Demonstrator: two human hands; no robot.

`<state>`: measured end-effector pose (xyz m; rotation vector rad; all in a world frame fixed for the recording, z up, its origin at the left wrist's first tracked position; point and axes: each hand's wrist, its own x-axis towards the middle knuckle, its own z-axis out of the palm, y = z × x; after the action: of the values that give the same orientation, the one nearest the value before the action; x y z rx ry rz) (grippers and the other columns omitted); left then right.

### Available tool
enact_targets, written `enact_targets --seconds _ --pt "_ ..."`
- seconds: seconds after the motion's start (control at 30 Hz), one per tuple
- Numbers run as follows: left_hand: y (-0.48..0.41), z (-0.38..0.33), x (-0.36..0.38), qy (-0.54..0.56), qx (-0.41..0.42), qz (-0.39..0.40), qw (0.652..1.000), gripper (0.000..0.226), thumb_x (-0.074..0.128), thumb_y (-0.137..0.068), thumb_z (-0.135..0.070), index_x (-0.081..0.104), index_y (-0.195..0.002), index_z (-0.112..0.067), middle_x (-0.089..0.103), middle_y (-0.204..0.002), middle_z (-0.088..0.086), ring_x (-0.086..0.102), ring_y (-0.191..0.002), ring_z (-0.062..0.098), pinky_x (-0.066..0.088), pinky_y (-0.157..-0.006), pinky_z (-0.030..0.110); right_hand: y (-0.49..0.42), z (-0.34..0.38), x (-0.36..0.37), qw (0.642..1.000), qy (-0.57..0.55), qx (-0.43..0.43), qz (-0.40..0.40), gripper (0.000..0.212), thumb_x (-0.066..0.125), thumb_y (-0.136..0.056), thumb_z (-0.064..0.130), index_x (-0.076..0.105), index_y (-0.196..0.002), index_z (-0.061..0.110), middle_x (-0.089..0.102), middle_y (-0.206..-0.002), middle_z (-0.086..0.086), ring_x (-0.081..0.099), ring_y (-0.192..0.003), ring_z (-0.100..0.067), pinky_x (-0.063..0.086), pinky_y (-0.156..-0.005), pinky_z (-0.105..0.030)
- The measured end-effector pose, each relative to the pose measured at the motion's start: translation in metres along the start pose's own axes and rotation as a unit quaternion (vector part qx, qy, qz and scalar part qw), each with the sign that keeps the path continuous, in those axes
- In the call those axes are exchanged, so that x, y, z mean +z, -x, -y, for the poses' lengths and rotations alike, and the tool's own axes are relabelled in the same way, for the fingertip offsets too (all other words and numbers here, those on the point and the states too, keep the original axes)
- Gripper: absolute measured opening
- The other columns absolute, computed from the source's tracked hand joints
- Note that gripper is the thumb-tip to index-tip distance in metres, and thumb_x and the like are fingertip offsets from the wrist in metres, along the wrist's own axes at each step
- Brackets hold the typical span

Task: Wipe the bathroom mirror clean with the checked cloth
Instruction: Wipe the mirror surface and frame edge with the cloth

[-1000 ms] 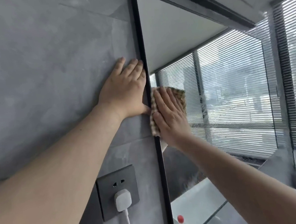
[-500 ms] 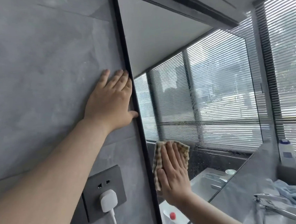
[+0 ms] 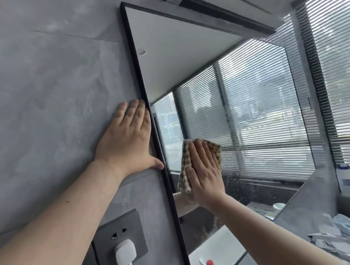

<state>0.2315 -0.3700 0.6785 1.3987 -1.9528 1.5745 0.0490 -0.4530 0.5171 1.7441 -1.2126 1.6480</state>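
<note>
Head view: my right hand (image 3: 206,171) presses the cloth (image 3: 200,163) flat-fingered on the mirror (image 3: 251,116) near its left edge; left hand (image 3: 127,139) splayed on wall (image 3: 43,100). Droplets remain rightward, so I judge wiping partway.

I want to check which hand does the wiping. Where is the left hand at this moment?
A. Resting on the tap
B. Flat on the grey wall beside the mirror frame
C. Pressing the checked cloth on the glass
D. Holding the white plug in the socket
B: the left hand lies open on the grey wall beside the mirror frame, while the right hand presses the checked cloth to the glass.
</note>
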Motion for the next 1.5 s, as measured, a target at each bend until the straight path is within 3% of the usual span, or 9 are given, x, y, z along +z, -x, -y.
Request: enact_targets --seconds 0.17,0.3,0.47,0.57,0.67,1.0,1.17,1.3,1.5 --pt "0.001 -0.001 -0.001 0.002 -0.004 0.000 1.000 0.147 0.033 -0.054 -0.099 0.002 -0.156 0.004 0.000 -0.165 0.021 -0.002 -0.154 0.032 -0.011 -0.122 0.046 -0.007 -0.035 0.001 0.990 -0.041 0.133 -0.032 0.061 0.015 -0.097 0.049 0.009 -0.155 0.030 0.007 -0.164 0.011 -0.001 -0.151 0.000 0.002 -0.125 -0.036" --pt "0.001 -0.001 -0.001 -0.010 -0.004 0.005 1.000 0.148 0.028 -0.051 -0.099 0.007 -0.155 0.005 0.005 -0.165 0.022 0.001 -0.154 0.033 -0.007 -0.124 0.047 0.018 -0.074 0.001 0.970 -0.046 0.237 -0.037 0.074 0.007 -0.092 0.056 0.014 -0.158 0.024 0.009 -0.166 0.005 0.000 -0.151 -0.004 -0.003 -0.124 -0.033" --pt "0.001 -0.001 -0.002 -0.010 -0.004 0.006 1.000 0.149 0.025 -0.048 -0.097 0.010 -0.155 0.005 0.007 -0.165 0.022 0.003 -0.154 0.033 -0.003 -0.125 0.048 0.046 -0.094 0.005 0.948 -0.056 0.310 -0.042 0.080 0.005 -0.088 0.059 0.012 -0.159 0.021 0.007 -0.167 0.005 -0.001 -0.151 -0.003 -0.008 -0.122 -0.026" --pt "0.001 -0.001 -0.003 -0.010 -0.001 -0.001 1.000 0.150 0.032 -0.047 -0.098 0.013 -0.154 0.006 0.011 -0.164 0.023 0.007 -0.153 0.034 -0.001 -0.125 0.048 0.040 -0.086 0.005 0.935 -0.074 0.344 -0.037 0.076 0.008 -0.090 0.057 0.009 -0.159 0.023 0.003 -0.167 0.005 -0.004 -0.151 -0.004 -0.009 -0.123 -0.029" --pt "0.001 -0.001 -0.002 -0.004 0.001 -0.009 1.000 0.151 0.035 -0.047 -0.098 0.015 -0.154 0.007 0.014 -0.163 0.023 0.010 -0.153 0.034 0.001 -0.125 0.048 0.032 -0.070 0.002 0.938 -0.081 0.336 -0.021 0.074 0.011 -0.092 0.052 0.006 -0.159 0.022 -0.001 -0.167 0.003 -0.006 -0.152 -0.007 -0.011 -0.122 -0.028" --pt "0.002 0.000 0.000 -0.003 -0.001 -0.022 1.000 0.151 0.039 -0.046 -0.099 0.017 -0.153 0.006 0.018 -0.163 0.023 0.013 -0.153 0.033 0.003 -0.125 0.047 -0.029 0.025 -0.005 0.991 -0.046 0.123 0.024 0.071 0.005 -0.091 0.055 -0.004 -0.157 0.031 -0.011 -0.165 0.009 -0.016 -0.150 -0.004 -0.014 -0.122 -0.029" --pt "0.006 -0.001 -0.002 0.013 0.007 -0.026 1.000 0.147 0.041 -0.046 -0.095 0.027 -0.150 0.008 0.028 -0.159 0.024 0.022 -0.150 0.034 0.009 -0.125 0.046 -0.026 0.019 -0.007 0.995 -0.046 0.087 0.001 0.064 0.013 -0.097 0.048 0.005 -0.157 0.027 0.001 -0.166 0.006 -0.008 -0.152 -0.005 -0.012 -0.121 -0.025" --pt "0.013 -0.005 0.002 0.021 0.007 -0.024 0.999 0.135 0.050 -0.060 -0.089 0.024 -0.152 0.005 0.022 -0.162 0.023 0.016 -0.152 0.033 0.005 -0.125 0.045 -0.007 -0.012 0.000 0.983 -0.057 0.176 -0.014 0.070 0.008 -0.093 0.056 0.008 -0.158 0.028 0.002 -0.165 0.011 -0.007 -0.150 0.000 -0.012 -0.121 -0.024" --pt "0.015 -0.007 0.006 -0.009 0.010 -0.036 0.999 0.130 0.044 -0.067 -0.089 0.022 -0.153 0.006 0.020 -0.162 0.024 0.014 -0.152 0.034 0.004 -0.125 0.047 0.044 -0.087 0.001 0.927 -0.067 0.369 -0.029 0.072 0.008 -0.093 0.053 0.008 -0.159 0.023 0.005 -0.167 0.005 -0.001 -0.151 -0.005 -0.012 -0.120 -0.024"
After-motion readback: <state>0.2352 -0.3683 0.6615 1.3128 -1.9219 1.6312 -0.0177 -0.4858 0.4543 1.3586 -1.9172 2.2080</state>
